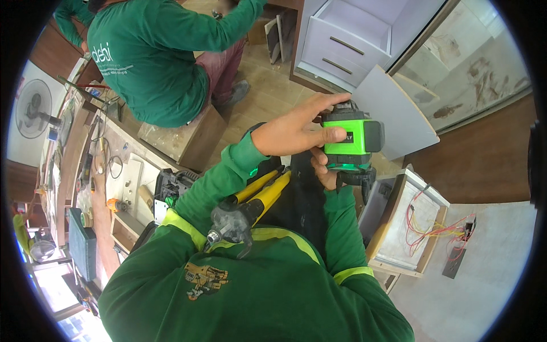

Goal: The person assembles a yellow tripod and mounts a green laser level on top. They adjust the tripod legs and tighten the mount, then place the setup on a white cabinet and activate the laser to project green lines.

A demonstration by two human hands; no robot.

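The half-closed left hand (290, 130) grips the green-and-black laser level (357, 145) from its left, thumb on the green face. The right hand (326, 175) curls against its underside, partly hidden.

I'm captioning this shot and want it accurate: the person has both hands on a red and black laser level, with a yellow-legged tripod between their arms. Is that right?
Not quite: the head view shows that the laser level is green and black, not red and black. The left hand and right hand are both on it, and the tripod is where you say.
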